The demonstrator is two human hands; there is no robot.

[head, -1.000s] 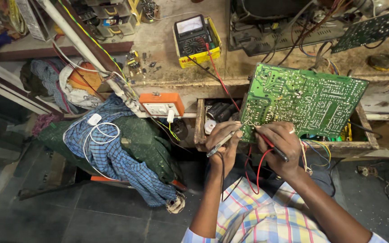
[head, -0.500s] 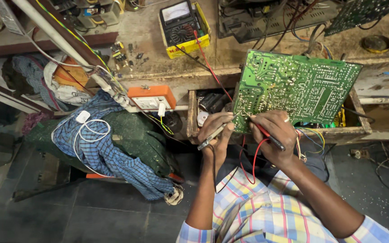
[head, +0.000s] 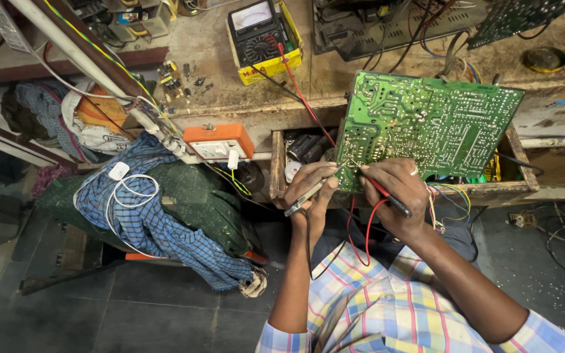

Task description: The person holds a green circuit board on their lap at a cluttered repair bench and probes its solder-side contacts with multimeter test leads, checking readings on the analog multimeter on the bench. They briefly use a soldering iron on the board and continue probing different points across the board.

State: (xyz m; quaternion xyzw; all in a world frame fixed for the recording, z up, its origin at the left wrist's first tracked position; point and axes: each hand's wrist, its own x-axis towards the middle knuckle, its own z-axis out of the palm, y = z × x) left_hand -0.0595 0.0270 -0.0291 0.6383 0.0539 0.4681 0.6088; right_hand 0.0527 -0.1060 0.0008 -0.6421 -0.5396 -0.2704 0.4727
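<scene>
A large green circuit board (head: 426,124) stands tilted over an open wooden drawer (head: 276,167), solder side toward me. My left hand (head: 312,186) grips a grey-black test probe (head: 303,198) with its tip at the board's lower left corner. My right hand (head: 393,193) holds a red test probe (head: 382,193), its tip on the same corner. Red and black leads (head: 299,91) run back to a yellow-cased analog multimeter (head: 259,39) on the bench.
An orange-topped switch socket box (head: 218,142) hangs at the bench edge. A blue checked cloth with a white cable (head: 132,196) lies over a green bundle on the left. Another circuit board (head: 521,16) and a metal chassis (head: 387,29) sit at the back.
Both hands stay at the board's lower left corner with the probes. The view has shifted slightly, so the board and hands sit a little higher in the picture.
</scene>
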